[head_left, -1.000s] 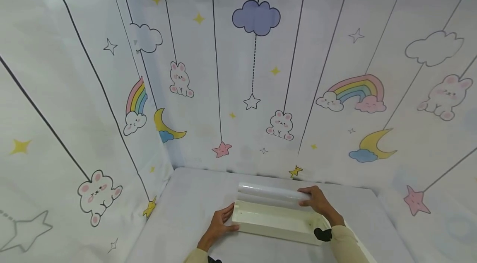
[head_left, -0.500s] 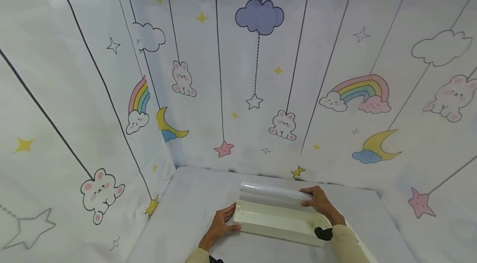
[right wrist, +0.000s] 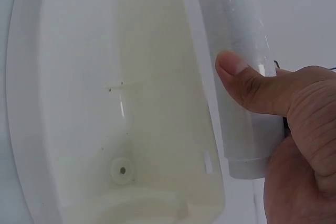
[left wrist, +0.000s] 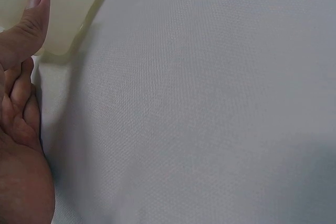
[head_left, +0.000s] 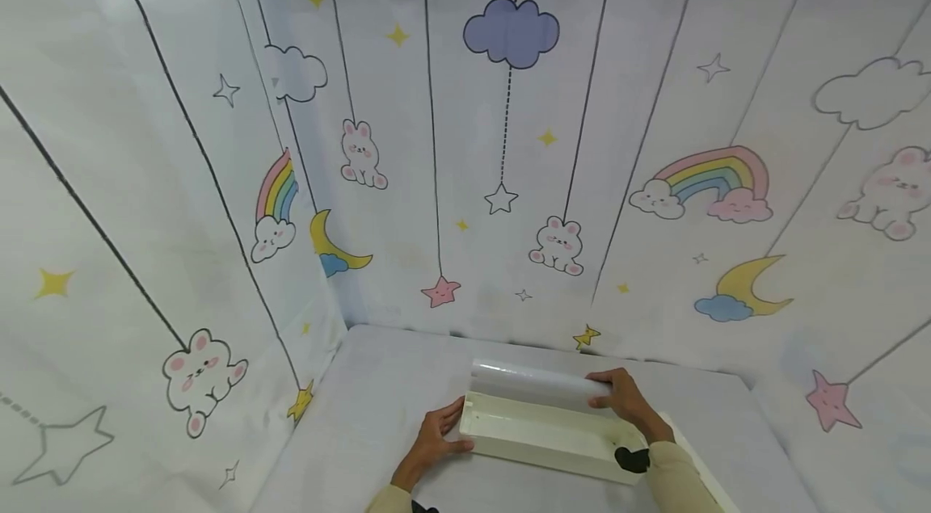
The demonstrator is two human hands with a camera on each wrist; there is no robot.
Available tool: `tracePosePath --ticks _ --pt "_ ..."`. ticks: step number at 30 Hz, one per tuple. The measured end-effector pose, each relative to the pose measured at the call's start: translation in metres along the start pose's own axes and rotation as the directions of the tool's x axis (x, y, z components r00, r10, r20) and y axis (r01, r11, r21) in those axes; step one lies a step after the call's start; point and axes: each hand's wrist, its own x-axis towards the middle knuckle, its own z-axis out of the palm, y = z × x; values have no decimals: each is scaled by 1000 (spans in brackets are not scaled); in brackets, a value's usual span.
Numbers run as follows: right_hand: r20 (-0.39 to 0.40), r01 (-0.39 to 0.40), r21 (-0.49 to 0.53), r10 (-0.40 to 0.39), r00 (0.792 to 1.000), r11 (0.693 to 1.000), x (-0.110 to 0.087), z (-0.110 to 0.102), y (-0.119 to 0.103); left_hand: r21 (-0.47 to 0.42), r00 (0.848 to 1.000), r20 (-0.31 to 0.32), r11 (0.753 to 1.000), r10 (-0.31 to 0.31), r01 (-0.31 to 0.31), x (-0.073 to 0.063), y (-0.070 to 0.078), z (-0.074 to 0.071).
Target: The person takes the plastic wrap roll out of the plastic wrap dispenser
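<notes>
A long cream plastic box [head_left: 549, 456], open at the top, lies on the white-covered table. My left hand [head_left: 436, 436] grips its left end, with the thumb against the near side; the left wrist view shows that thumb on the box's wall [left wrist: 73, 19]. Just behind the box, a glossy translucent roll of plastic wrap [head_left: 520, 378] lies parallel to it. Around the roll's right end my right hand [head_left: 629, 400] is wrapped, and in the right wrist view its thumb [right wrist: 244, 80] presses on the roll. That hand's other fingers are mostly hidden behind the roll.
A long pale piece [head_left: 696, 466] lies to the right of the box, partly covered by the right sleeve [head_left: 672, 477]. A printed cloth wall [head_left: 502, 254] rises behind the table, and another closes off the left side.
The whole scene has slid slightly rightward in the head view. Both hands keep their holds on the box and the roll, with hardly any motion between them.
</notes>
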Motion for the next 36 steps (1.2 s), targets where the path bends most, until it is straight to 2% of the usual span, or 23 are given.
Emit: tracePosePath --ticks 3,5,8,18,21,25,28,32,36 --pt "4 23 2 -23 1000 1000 -1 0 1 -3 1000 -4 1000 -1 1 0 -2 1" --pt "1 43 7 -43 999 999 0 1 2 -28 999 -16 999 -33 33 0 -3 1" --pt "3 61 6 -61 998 998 1 0 3 -34 999 -22 998 -48 47 2 -3 1" --pt "5 -10 38 9 1000 999 3 4 9 -30 998 -10 997 -65 65 3 1 1" --pt "9 -8 45 8 1000 999 3 5 13 -29 997 -17 996 -81 81 2 4 1" --pt "1 14 26 -14 1000 1000 4 7 17 24 999 -15 999 -41 41 0 11 2" --pt "-2 -14 22 14 1000 1000 4 9 18 76 1000 -10 997 -5 5 -2 17 2" --pt "6 -61 26 60 998 998 4 10 18 84 999 -8 996 -43 43 -2 19 3" --pt "5 -48 18 48 999 999 6 11 18 68 998 -9 995 -68 69 -1 22 3"
